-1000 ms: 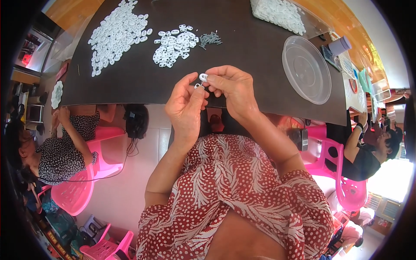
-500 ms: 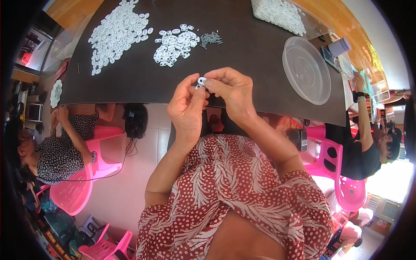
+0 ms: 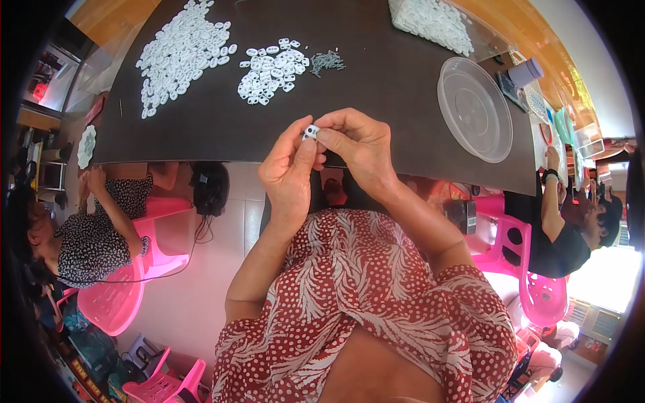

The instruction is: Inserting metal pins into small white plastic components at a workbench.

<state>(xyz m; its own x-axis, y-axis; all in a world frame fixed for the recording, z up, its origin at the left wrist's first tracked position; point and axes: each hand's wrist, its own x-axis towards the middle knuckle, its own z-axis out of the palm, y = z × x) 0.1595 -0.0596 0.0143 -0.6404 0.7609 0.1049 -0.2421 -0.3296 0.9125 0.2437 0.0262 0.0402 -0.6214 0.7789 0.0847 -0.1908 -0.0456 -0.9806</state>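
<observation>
Small white plastic pieces with dark holes (image 3: pixel 310 131) are pinched between my two hands, just above the table's near edge. My left hand (image 3: pixel 287 168) grips from the left with thumb and fingertips. From the right, my right hand (image 3: pixel 363 144) closes thumb and forefinger on the upper piece. The fingertips hide how the pieces fit together. Beyond my hands lies a small pile of white two-holed pieces (image 3: pixel 272 74), with a heap of short grey pins (image 3: pixel 327 62) beside it. A larger pile of white oval pieces (image 3: pixel 181 60) spreads at the far left.
A round clear plastic lid (image 3: pixel 475 111) lies at the right of the dark table (image 3: pixel 376 80). Behind it stands a clear bin of white pieces (image 3: pixel 433 27), near a lilac cup (image 3: pixel 526 72). Two people sit at the sides on pink chairs (image 3: pixel 111 299).
The two white pieces in my fingers have come closer together, and the upper one has tilted and shifted slightly left. The person at the right has lowered an arm.
</observation>
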